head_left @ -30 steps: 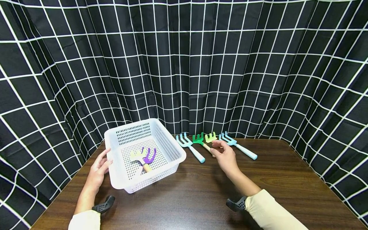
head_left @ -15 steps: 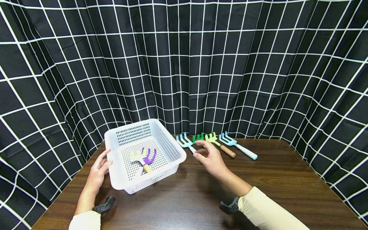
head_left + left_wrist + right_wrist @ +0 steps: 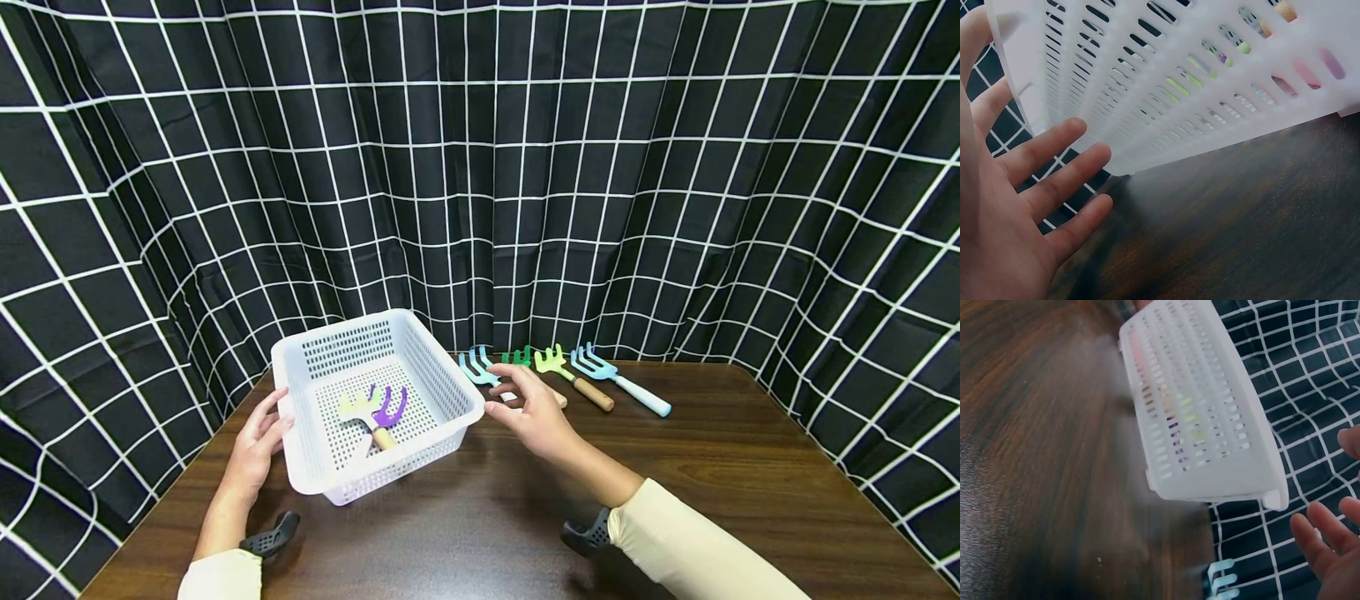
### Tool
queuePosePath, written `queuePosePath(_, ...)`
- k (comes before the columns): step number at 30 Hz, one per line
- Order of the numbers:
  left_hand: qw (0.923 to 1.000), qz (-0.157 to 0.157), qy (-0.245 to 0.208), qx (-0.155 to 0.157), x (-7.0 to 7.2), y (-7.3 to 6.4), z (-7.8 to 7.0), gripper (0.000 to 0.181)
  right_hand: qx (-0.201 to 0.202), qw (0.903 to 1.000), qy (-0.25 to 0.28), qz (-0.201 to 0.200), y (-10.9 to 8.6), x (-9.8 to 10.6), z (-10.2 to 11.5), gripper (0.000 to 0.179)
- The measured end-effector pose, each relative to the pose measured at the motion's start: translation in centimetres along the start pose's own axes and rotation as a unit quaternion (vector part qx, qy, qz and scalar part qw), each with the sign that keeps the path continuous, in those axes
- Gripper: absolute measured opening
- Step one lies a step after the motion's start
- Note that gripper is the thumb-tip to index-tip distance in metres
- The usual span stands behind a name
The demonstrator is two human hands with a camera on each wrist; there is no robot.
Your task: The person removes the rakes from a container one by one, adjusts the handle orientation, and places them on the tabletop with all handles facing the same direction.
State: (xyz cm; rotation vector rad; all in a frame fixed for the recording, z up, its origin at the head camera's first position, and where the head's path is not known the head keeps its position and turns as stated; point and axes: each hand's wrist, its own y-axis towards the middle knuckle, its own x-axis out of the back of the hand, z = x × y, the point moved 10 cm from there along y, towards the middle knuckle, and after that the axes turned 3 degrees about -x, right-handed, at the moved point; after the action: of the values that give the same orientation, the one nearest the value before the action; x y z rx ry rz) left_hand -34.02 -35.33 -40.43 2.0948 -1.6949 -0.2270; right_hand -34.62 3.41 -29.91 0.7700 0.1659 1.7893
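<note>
My left hand [image 3: 255, 446] holds the left rim of a white slotted plastic basket [image 3: 435, 446], with several fingers extended outside its wall in the left wrist view. Inside the basket lie a pale yellow hand rake [image 3: 358, 406] and a purple hand rake [image 3: 390, 414]. My right hand [image 3: 536, 417] hovers beyond the basket's right corner, its thumb and fingers apart over the handle of a light blue hand rake [image 3: 482, 377]. That hand partly hides a green hand rake [image 3: 521, 357] with a wooden handle. In the right wrist view, the right fingers [image 3: 1319, 540] are spread.
A lime green hand rake [image 3: 553, 362] with a wooden handle lies right of the right hand. Farther right is a blue hand rake [image 3: 642, 395] with a pale handle. A black curtain [image 3: 525, 208] with white grid lines stands behind the brown wooden table [image 3: 712, 492].
My right hand has moved left, from over the green rake to the light blue rake near the basket, uncovering the lime rake's handle. The left hand and basket have stayed put.
</note>
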Motion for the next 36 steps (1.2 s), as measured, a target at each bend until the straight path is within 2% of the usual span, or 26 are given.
queuePosePath(6, 0.9996, -0.002, -0.027, -0.009, 0.0, -0.1, -0.1, 0.048, 0.015, 0.9996, 0.015, 0.019, 1.3, -1.4, -2.1, 0.049)
queuePosePath(15, 0.9999, -0.002, -0.016, -0.003, -0.1, 0.0, 0.0, 0.048, 0.033, 0.9978, 0.029, 0.049, 2.2, -3.6, -0.9, 0.047)
queuePosePath(21, 1.0000, -0.002, -0.008, -0.004, 0.0, 0.0, 0.0, 0.049, 0.015, 0.9968, 0.031, 0.073, 2.9, -5.1, -0.6, 0.050)
queuePosePath(24, 0.9999, -0.001, -0.009, -0.004, 0.1, 0.0, -0.1, 0.049, -0.009, 0.9944, 0.027, 0.102, 3.2, -6.2, -0.6, 0.054)
queuePosePath(28, 1.0000, -0.004, -0.004, 0.004, 0.2, -0.1, -0.1, 0.049, -0.031, 0.9862, 0.001, 0.162, 3.5, -8.2, -0.4, 0.059)
queuePosePath(32, 0.9999, -0.002, 0.009, 0.015, 0.1, -0.2, 0.1, 0.050, -0.030, 0.9770, -0.036, 0.208, 3.8, -10.0, -0.5, 0.064)
queuePosePath(36, 1.0000, 0.001, 0.003, 0.006, 0.0, -0.2, 0.1, 0.050, -0.027, 0.9712, -0.054, 0.231, 4.3, -11.2, -0.6, 0.068)
